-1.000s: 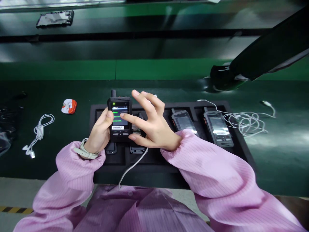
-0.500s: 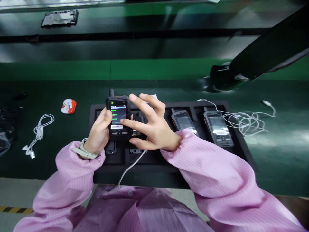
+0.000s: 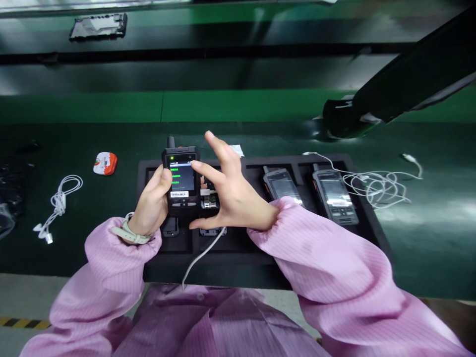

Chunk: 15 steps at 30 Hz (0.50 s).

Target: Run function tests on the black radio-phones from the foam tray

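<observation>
A black handheld radio [image 3: 182,176] with a stubby antenna is upright in my left hand [image 3: 150,201], thumb along its left edge. Its lit screen shows green lines of text, with a white barcode strip below. My right hand [image 3: 238,193] is spread open, a fingertip at the upper right of the screen; whether it touches I cannot tell. Behind the radio, partly hidden, another device [image 3: 210,201] lies in a black foam tray [image 3: 238,258], where a white cable [image 3: 201,258] also shows. Two more radios [image 3: 282,183] [image 3: 336,196] rest in the tray's right slots.
Right of the tray lies a tangled white cable [image 3: 386,188]; a coiled white earphone cord [image 3: 59,203] is at left. An orange and white packet [image 3: 105,163] sits behind it. A dark arm [image 3: 401,74] slants in from the upper right. A device frame [image 3: 98,27] lies on the shelf.
My right hand's pointing finger has moved from the lower part of the screen up to its top right. The left hand and the radio have hardly moved.
</observation>
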Available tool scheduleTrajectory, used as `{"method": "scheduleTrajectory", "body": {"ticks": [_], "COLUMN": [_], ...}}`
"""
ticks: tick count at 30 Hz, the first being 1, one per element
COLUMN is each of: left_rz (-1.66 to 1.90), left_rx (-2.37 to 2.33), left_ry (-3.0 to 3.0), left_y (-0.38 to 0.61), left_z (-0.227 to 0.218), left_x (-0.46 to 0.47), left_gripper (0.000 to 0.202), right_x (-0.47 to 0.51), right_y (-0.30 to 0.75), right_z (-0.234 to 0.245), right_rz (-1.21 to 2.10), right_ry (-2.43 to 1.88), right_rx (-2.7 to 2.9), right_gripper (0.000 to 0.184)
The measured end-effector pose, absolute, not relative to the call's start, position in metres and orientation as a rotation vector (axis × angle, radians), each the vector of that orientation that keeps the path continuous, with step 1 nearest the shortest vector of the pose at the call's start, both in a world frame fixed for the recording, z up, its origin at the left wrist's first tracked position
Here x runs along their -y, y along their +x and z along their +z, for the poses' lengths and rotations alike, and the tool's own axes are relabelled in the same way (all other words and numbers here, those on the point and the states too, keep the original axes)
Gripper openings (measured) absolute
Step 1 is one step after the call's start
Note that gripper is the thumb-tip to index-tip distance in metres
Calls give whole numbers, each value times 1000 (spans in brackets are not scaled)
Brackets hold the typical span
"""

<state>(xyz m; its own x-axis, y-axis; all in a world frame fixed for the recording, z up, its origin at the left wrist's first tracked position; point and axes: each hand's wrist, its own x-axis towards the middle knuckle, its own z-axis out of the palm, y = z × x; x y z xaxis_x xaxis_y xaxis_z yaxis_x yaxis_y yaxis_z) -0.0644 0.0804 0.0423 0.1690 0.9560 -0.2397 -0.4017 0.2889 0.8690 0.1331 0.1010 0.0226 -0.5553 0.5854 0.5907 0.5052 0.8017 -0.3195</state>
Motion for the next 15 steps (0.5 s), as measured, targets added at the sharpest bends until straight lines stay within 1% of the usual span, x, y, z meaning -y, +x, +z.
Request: {"method": "scheduleTrajectory", "body": {"ticks": [3, 5, 10, 15], "left_rz": [1101, 1100, 1105, 1103], "left_rx": [-926, -929, -930, -938], "left_ry": [742, 733, 722, 743], "left_y": [-64, -63, -62, -65], "left_z": [44, 45, 45, 41], "left_x": [-80, -80, -80, -80], "left_gripper": [38, 37, 39, 39], "right_x": [-103, -104, -102, -100], "right_y": [132, 133, 133, 133], "right_z": [20, 20, 23, 26], "right_rz": [195, 198, 211, 206], "right_ry": [-768, -742, -713, -746], "right_rx": [2325, 2334, 2340, 2379], "right_gripper": [109, 109, 102, 90]}}
